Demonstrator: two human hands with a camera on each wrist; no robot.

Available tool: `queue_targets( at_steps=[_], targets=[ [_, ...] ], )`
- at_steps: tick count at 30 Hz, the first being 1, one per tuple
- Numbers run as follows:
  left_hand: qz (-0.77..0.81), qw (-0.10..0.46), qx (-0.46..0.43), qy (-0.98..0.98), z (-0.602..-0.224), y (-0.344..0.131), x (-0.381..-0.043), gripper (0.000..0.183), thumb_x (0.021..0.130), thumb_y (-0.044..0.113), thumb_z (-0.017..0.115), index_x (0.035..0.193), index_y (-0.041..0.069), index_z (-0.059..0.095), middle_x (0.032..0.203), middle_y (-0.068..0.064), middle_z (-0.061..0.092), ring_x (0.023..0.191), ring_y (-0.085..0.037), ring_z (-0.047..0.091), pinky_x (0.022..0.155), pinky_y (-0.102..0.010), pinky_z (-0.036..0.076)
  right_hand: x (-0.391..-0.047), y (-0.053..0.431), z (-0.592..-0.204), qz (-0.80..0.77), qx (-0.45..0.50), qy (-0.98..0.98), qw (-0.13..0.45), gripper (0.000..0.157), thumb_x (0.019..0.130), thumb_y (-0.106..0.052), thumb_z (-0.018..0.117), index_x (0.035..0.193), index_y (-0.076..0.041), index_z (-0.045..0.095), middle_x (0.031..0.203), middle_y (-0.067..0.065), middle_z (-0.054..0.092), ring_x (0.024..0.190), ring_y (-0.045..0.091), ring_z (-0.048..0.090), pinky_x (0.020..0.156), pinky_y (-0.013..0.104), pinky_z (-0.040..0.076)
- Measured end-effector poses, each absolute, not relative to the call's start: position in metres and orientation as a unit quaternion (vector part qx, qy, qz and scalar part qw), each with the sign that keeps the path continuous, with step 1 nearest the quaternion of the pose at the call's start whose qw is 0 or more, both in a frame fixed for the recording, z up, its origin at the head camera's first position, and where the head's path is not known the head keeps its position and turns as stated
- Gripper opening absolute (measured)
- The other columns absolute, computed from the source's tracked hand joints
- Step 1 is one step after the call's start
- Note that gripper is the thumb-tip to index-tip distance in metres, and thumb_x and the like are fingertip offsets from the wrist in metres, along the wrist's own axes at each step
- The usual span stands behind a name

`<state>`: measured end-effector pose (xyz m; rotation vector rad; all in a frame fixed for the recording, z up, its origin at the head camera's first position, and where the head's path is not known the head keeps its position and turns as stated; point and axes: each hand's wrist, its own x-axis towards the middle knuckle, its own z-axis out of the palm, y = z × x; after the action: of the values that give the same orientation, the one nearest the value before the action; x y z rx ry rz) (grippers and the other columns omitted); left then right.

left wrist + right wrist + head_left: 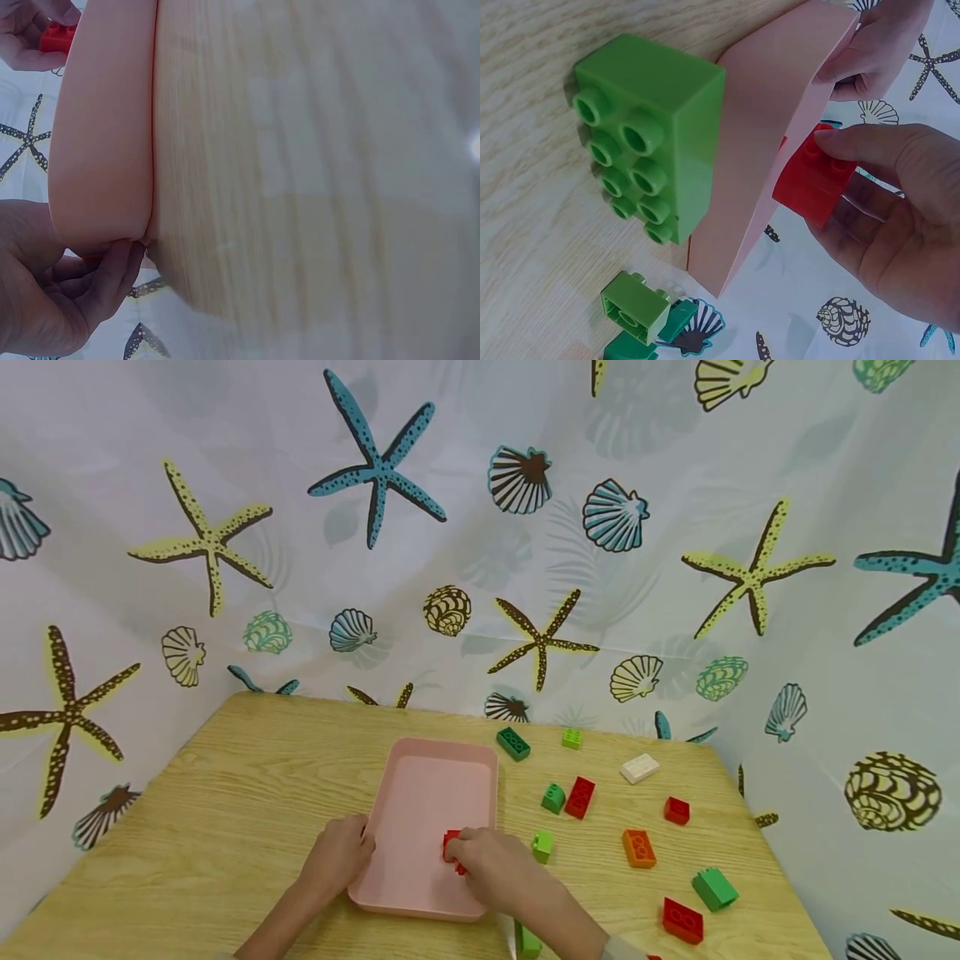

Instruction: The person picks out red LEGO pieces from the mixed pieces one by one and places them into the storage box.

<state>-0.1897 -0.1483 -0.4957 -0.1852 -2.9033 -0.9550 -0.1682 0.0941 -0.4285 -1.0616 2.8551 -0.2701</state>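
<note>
A pink tray [427, 906] lies on the wooden table. My left hand [341, 858] grips its left side, with fingers curled at the edge in the left wrist view. Over the tray's right part, my right hand [498, 868] pinches a red toy brick [816, 176] between thumb and fingers. The brick has studs on top and a curved side. Another bit of red [451, 842] shows beside the fingertips in the head view, mostly hidden by the hand.
Right of the tray are a light green brick [542, 846], a red brick [580, 797], an orange brick [639, 848], a white brick [640, 768] and several others. A long green brick [649, 139] stands close by the tray's right wall. A patterned curtain [465, 552] hangs behind.
</note>
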Motion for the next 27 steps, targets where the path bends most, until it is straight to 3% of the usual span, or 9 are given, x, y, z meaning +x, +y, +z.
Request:
queue_targets(
  at_steps=[27],
  targets=[
    [-0.309,0.036,-0.063,-0.948,-0.495,-0.149,-0.189,0.026,0.090,0.000,0.061,0.069,0.009,0.049,0.061,-0.001,0.045,0.054,-0.014,0.046,0.048,-0.029,0.039,-0.168,0.086,-0.446,-0.043,-0.356,0.932,0.058,0.020,0.084,-0.009,0.080,0.101,-0.019,0.074,0.089,-0.009,0.066,0.071,0.004,0.052,0.072,0.018,0.049]
  ],
)
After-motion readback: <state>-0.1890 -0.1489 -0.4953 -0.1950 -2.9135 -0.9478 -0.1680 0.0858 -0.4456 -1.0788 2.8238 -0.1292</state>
